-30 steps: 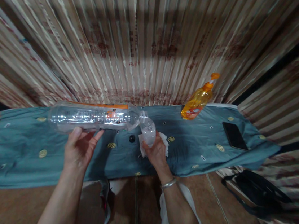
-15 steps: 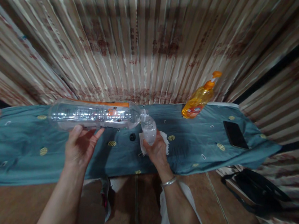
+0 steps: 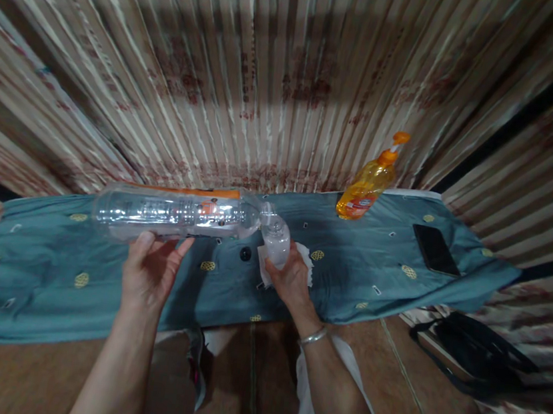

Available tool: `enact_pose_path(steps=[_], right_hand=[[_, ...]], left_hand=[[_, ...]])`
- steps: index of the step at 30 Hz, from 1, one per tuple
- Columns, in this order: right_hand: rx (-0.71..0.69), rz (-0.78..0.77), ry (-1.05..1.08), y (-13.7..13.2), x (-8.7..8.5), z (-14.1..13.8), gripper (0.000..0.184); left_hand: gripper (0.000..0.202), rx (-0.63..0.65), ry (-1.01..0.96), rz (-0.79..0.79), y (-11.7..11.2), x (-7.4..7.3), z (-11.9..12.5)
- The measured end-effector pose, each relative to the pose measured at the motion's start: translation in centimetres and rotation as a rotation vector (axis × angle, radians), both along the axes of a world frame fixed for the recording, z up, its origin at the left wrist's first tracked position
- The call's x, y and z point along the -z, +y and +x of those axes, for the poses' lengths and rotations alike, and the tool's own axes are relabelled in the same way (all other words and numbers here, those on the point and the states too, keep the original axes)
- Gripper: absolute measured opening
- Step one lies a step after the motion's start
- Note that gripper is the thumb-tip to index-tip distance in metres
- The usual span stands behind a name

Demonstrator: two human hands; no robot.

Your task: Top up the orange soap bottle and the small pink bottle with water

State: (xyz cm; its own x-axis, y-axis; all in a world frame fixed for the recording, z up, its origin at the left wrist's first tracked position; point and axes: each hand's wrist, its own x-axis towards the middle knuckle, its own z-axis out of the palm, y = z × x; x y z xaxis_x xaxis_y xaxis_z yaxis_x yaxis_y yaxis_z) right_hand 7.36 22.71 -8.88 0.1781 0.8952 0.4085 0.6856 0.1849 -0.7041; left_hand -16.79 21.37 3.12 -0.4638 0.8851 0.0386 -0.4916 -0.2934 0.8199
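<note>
My left hand [image 3: 150,272] grips a large clear plastic bottle [image 3: 175,213] with an orange label, held on its side with its mouth pointing right. The mouth meets the rim of a small clear glass [image 3: 275,246], which my right hand [image 3: 290,279] holds upright just above the blue-grey cloth [image 3: 46,273]. A white tissue [image 3: 306,259] lies under and behind the right hand. A small black bottle cap [image 3: 245,253] lies on the cloth between my hands.
An orange pump bottle of liquid soap [image 3: 367,184] stands at the back right. A black phone [image 3: 435,249] lies flat at the right end. A black bag [image 3: 474,359] sits on the tiled floor to the right. Striped curtains hang behind.
Hardly anything has moved. The bottle stays tipped into the glass and both hands keep their grip; the view has shifted slightly.
</note>
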Motion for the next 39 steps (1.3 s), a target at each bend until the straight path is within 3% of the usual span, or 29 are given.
enact_pose_path(steps=[12, 24, 39], right_hand=[[0.005, -0.031, -0.025, -0.1, -0.4, 0.0, 0.063], [0.022, 0.047, -0.042, 0.2, 0.8, -0.2, 0.063], [0.004, 0.006, -0.012, 0.0, 0.1, 0.0, 0.063]], left_hand=[[0.047, -0.014, -0.062, -0.016, 0.0, -0.5, 0.3], [0.039, 0.009, -0.044, -0.006, 0.0, 0.1, -0.3], [0.040, -0.010, -0.012, -0.013, -0.1, -0.3, 0.0]])
